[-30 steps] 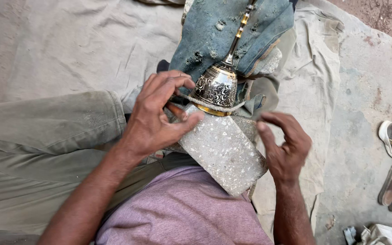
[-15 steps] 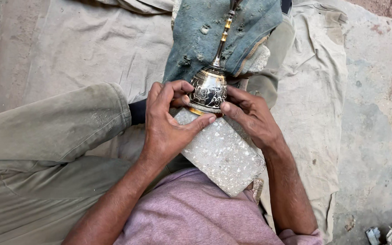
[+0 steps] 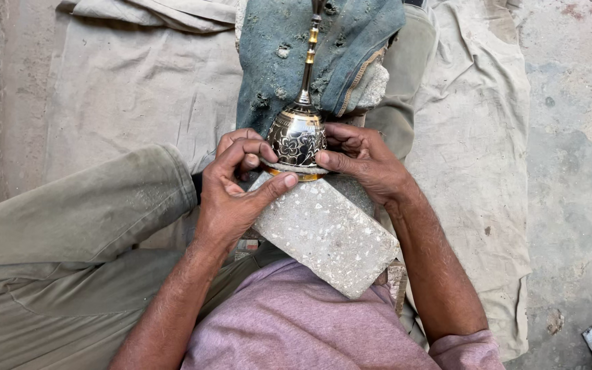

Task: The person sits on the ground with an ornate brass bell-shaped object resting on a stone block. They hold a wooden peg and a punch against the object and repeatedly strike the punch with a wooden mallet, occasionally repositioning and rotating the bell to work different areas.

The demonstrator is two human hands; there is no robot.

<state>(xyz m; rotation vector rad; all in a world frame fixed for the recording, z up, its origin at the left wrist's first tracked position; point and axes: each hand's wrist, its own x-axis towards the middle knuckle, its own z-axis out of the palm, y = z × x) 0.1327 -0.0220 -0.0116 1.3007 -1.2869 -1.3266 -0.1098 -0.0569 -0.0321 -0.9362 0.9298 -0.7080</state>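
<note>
Since a second ago the right hand (image 3: 368, 164) has closed in; both it and the left hand (image 3: 234, 195) grip the engraved brass bell (image 3: 297, 137) on the stone block (image 3: 327, 236). Floral engraving shows done; the remainder cannot be told.

Your engraved brass bell (image 3: 297, 137) shines glossy; the speckled stone block (image 3: 327, 233) is rough, the denim cloth (image 3: 275, 62) matt.

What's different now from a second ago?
The right hand came in from the stone block's edge and closed on the engraved brass bell-shaped piece, which it wasn't touching before. The left hand stays on the other side; the piece still sits on the block, its stem against the blue cloth.
</note>
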